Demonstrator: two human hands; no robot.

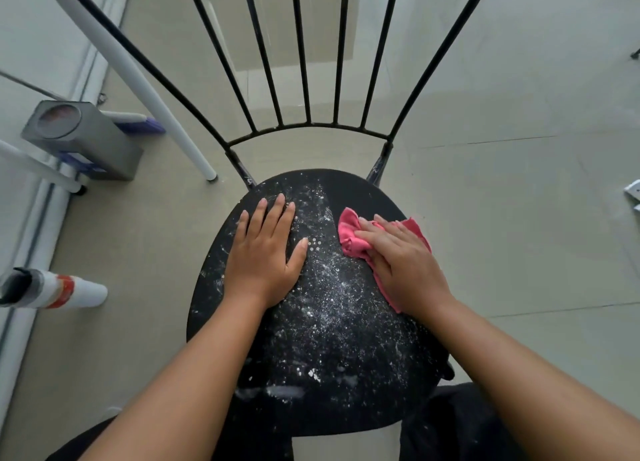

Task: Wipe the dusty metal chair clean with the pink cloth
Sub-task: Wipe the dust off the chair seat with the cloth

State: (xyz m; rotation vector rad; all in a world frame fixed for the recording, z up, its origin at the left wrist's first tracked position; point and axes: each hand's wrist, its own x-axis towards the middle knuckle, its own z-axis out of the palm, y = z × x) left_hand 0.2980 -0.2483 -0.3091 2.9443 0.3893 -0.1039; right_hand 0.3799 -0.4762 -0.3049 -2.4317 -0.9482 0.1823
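A black metal chair (329, 322) stands in front of me, its round seat speckled with white dust and its barred backrest rising toward the top of the view. My left hand (266, 256) lies flat and open on the left half of the seat. My right hand (401, 263) presses the crumpled pink cloth (349, 232) onto the right half of the seat, fingers spread over it. Part of the cloth sticks out past my fingertips, and a strip shows along the hand's left edge. A dark patch behind the cloth looks freer of dust.
White table legs (138, 79) slant down at the left. A grey box-shaped device (83, 138) stands on the floor by the left wall. A white tube with a red band (59, 291) lies at the left edge. Pale floor tiles (519, 201) surround the chair.
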